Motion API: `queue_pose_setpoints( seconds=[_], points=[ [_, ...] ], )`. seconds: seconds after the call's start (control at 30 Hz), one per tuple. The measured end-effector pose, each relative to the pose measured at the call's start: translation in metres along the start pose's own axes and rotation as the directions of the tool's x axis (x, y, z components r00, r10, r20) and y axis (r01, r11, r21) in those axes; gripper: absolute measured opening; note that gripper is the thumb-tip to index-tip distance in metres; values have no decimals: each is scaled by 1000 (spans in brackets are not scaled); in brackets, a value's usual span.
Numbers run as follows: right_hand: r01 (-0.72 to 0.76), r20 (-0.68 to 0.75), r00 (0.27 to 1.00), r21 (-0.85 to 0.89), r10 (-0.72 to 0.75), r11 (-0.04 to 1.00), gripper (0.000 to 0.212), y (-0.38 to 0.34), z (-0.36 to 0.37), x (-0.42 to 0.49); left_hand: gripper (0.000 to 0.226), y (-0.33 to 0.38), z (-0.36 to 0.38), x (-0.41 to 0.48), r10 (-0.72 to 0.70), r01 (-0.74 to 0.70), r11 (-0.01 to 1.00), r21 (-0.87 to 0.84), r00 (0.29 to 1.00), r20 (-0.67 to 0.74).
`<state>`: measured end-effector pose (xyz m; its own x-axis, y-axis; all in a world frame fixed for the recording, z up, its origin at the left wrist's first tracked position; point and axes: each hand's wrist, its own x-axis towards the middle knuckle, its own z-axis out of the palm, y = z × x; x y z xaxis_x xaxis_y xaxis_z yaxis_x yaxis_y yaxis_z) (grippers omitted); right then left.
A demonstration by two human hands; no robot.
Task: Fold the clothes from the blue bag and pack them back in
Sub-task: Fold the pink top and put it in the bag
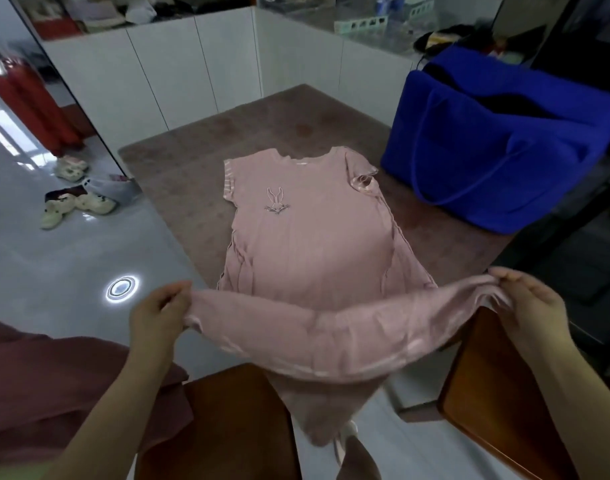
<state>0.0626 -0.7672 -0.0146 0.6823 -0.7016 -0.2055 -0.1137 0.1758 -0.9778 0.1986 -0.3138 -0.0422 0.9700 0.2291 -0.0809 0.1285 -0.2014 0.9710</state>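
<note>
Hem (331, 344) is hanging stretched in my grip: my left hand (158, 313) is pinching one corner of the pink dress (307, 237), my right hand (528, 299) is pinching the other, while its top is lying flat on the brown table (192, 168), near the open blue bag (487, 150).

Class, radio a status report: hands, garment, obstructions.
Left hand, right hand pinch pink dress at lower sides. Top flat on table, rest lifted. Blue bag off right, clear.
</note>
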Motion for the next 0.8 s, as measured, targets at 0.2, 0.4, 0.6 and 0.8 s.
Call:
queue_pose_setpoints(
  seconds=[0.2,0.4,0.6,0.8],
  points=[
    [64,-26,998,-3,-64,998,26,-35,53,68,33,26,40,61,74,-77,997,-25,992,-104],
    [164,41,986,-135,-160,977,26,-69,126,153,45,56,81,146,165,-154,985,82,973,-162],
    [238,101,970,-168,-223,957,28,-77,216,261,51,73,132,252,200,-176,975,133,960,-197],
    [262,352,929,-409,-114,874,51,-48,282,349,73,62,184,345,135,-130,987,93,989,-53]
  ],
)
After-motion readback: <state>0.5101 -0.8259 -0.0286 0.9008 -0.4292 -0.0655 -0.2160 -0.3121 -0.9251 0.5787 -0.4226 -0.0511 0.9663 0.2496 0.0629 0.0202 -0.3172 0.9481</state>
